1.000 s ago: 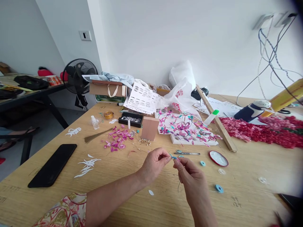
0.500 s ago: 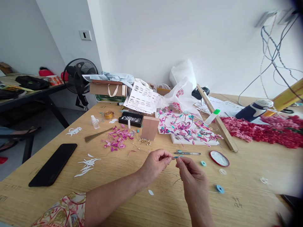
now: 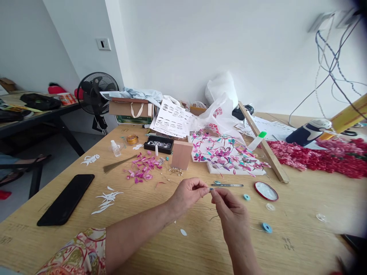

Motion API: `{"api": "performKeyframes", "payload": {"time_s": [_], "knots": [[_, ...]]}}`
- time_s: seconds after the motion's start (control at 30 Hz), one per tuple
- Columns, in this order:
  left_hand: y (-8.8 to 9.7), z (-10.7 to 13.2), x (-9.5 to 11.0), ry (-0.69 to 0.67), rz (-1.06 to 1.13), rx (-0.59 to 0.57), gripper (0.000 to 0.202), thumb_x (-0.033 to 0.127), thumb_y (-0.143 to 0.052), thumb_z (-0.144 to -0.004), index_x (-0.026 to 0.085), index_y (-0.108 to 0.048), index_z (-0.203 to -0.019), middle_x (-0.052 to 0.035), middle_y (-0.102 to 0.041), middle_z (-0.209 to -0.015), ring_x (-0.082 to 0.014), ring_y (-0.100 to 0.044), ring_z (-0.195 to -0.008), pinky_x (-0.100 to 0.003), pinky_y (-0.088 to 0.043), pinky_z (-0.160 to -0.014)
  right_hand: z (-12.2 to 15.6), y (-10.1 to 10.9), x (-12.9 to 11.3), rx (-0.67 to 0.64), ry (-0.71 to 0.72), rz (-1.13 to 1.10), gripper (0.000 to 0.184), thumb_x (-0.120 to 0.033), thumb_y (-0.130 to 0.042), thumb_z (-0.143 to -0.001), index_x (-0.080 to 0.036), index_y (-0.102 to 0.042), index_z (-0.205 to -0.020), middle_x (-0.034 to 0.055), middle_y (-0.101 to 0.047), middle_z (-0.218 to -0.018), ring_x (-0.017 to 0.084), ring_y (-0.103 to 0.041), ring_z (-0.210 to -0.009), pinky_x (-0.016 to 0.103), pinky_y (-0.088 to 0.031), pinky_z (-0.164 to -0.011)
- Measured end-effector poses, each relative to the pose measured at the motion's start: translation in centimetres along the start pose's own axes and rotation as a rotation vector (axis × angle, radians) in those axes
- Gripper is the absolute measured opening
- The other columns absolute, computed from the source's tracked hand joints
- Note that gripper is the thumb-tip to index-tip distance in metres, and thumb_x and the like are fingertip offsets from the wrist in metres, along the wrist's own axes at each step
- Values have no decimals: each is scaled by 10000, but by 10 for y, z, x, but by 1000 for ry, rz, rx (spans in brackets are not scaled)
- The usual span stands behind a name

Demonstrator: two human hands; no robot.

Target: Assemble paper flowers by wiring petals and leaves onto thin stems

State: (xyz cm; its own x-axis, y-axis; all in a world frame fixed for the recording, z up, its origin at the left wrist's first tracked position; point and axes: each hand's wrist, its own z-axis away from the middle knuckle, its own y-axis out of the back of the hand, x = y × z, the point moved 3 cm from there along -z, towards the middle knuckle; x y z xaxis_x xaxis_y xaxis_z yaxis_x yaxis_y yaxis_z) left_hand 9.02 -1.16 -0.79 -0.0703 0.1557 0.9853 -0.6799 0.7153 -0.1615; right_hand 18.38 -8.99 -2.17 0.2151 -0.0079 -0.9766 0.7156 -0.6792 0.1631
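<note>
Pinching tiny teal piece (image 3: 211, 189) (wire (image 3: 213, 218) dangling) between left hand (image 3: 187, 194) and right hand (image 3: 233, 215)

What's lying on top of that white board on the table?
Pink and teal petal sprigs cover the white board; how they are fixed underneath is hidden.

Counts, from the one wooden block (image 3: 181, 154): in front, two hands (left hand (image 3: 187, 194), right hand (image 3: 232, 217)) pinching one small blue piece (image 3: 211, 189); right of it, one scissors (image 3: 228, 185), one red-rimmed lid (image 3: 265, 191), two blue spools (image 3: 246, 197); left, one black phone (image 3: 66, 199).
</note>
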Motion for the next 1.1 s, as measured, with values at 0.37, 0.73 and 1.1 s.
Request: {"api": "performKeyframes", "payload": {"time_s": [0.37, 0.73, 1.1], "knots": [[12, -3, -5, -54, 327, 217, 209, 328, -583, -698, 148, -482, -662, 65, -377, -491, -34, -275, -438, -178, -153, -416, 21, 2, 26, -365, -216, 34, 316, -451, -556, -685, -155, -602, -782, -64, -421, -407, 76, -349, -391, 196, -259, -395], [5, -11, -16, -21, 659, 274, 222, 284, -664, -637, 137, -504, -679, 43, -451, -550, -36, -397, -495, -158, -286, -482, 34, 32, 22, -107, 26, 348, 287, -398, -554, -691, -211, -610, -901, 44, -598, -841, 85, -426, -426, 240, -397, -465], [18, -7, -14, -109, 602, 328, 183, 274, -652, -657, 129, -540, -657, 33, -470, -570, -47, -404, -535, -182, -317, -556, 34, 1, 18, -347, 56, 343, 322, -455, -427, -780, -200, -563, -638, -29, -445, -526, 109, -405, -487, 195, -341, -459]]}}
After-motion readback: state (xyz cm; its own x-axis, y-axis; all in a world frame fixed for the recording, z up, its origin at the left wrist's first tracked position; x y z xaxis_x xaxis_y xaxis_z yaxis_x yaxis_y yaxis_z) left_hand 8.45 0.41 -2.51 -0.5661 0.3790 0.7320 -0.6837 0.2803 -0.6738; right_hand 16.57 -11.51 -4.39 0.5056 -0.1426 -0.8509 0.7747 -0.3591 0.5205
